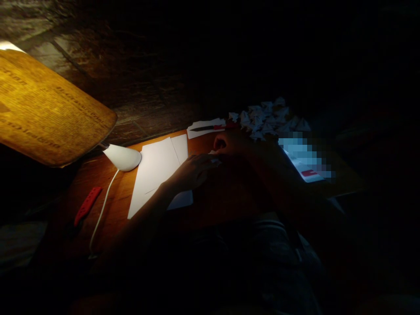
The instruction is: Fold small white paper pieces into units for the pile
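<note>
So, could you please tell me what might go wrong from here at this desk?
The craft knife lies just beyond the right hand, so a careless reach might catch it. The loose pile of folded paper pieces sits near the desk's far edge and could be knocked off. Dim light around the left hand could hide mistakes.

Left hand (193, 171) on small white paper scrap (215, 161), right hand (231, 142) just beside, at wooden surface (226, 205). White paper sheets (154, 175) at 9 o'clock; folded paper pile (265, 118) at 1 o'clock; slim black-and-red tool (205, 128) at 12 o'clock; white desk lamp (122, 157) beyond sheets.
</note>
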The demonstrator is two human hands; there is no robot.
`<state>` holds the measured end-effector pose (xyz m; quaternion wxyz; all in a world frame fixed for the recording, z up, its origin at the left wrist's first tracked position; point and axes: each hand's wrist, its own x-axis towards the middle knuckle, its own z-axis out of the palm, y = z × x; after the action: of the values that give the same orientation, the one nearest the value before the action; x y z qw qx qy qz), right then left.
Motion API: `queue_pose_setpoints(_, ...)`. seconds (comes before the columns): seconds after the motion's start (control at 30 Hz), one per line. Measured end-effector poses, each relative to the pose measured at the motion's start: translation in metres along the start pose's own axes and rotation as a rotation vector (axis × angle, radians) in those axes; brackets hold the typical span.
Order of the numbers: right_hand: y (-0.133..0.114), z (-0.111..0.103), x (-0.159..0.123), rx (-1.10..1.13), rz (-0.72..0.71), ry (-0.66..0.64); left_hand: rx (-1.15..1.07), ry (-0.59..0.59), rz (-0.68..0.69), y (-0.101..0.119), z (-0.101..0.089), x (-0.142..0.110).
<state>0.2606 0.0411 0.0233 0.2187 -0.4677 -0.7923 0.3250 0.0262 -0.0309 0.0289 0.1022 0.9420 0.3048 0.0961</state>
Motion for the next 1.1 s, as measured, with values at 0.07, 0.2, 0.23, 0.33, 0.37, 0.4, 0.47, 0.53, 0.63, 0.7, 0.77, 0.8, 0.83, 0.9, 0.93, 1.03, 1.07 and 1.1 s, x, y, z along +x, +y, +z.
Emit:
queue_pose_setpoints(0.07,0.001,0.0,0.0,-0.007,-0.031,-0.018,0.0,-0.004,-0.005,0.0,0.0,0.0)
queue_pose_setpoints(0.2,0.002,-0.003,-0.001,-0.008,-0.089,-0.051,0.008,-0.009,-0.01,-0.002,0.002,-0.001)
queue_pose_setpoints(0.23,0.001,-0.004,-0.002,-0.007,-0.093,-0.053,0.008,-0.007,-0.01,-0.002,0.003,-0.001)
queue_pose_setpoints(0.33,-0.001,-0.005,-0.005,-0.005,-0.094,-0.056,0.005,0.005,-0.014,-0.004,0.003,-0.001)
queue_pose_setpoints(0.37,-0.002,-0.005,-0.006,-0.005,-0.092,-0.056,0.008,0.007,-0.017,-0.004,0.003,-0.002)
queue_pose_setpoints(0.4,-0.002,-0.004,-0.006,-0.005,-0.086,-0.058,0.012,0.006,-0.019,-0.005,0.003,-0.002)
queue_pose_setpoints(0.47,-0.003,-0.002,-0.006,-0.006,-0.066,-0.068,0.016,-0.003,-0.018,-0.006,0.003,-0.001)
queue_pose_setpoints(0.53,-0.004,0.0,-0.005,-0.01,-0.043,-0.072,0.015,-0.016,-0.016,-0.007,0.003,-0.001)
queue_pose_setpoints(0.63,-0.006,0.003,-0.002,-0.022,-0.006,-0.056,0.016,-0.024,-0.012,-0.007,0.002,-0.001)
queue_pose_setpoints(0.7,-0.007,0.003,-0.002,-0.03,0.019,-0.05,0.017,-0.021,-0.008,-0.007,0.002,-0.001)
queue_pose_setpoints(0.77,-0.007,0.001,-0.003,-0.031,0.005,-0.062,0.014,-0.015,-0.011,-0.007,0.002,-0.001)
queue_pose_setpoints(0.8,-0.007,0.0,-0.003,-0.027,-0.011,-0.066,0.012,-0.011,-0.016,-0.006,0.002,-0.001)
queue_pose_setpoints(0.83,-0.007,-0.001,-0.004,-0.023,-0.026,-0.067,0.011,-0.008,-0.021,-0.006,0.003,-0.001)
queue_pose_setpoints(0.9,-0.006,-0.002,-0.005,-0.016,-0.037,-0.066,0.011,-0.005,-0.026,-0.006,0.003,-0.001)
queue_pose_setpoints(0.93,-0.005,-0.001,-0.005,-0.013,-0.031,-0.061,0.01,-0.005,-0.025,-0.006,0.003,-0.001)
queue_pose_setpoints(1.03,-0.005,0.002,-0.002,-0.006,0.007,-0.061,-0.003,-0.003,-0.015,-0.006,0.004,-0.001)
queue_pose_setpoints(1.07,-0.005,0.004,-0.001,-0.005,0.024,-0.057,-0.009,-0.003,-0.014,-0.005,0.003,-0.001)
queue_pose_setpoints(1.1,-0.005,0.005,0.0,-0.006,0.045,-0.054,-0.014,-0.002,-0.014,-0.005,0.003,0.0)
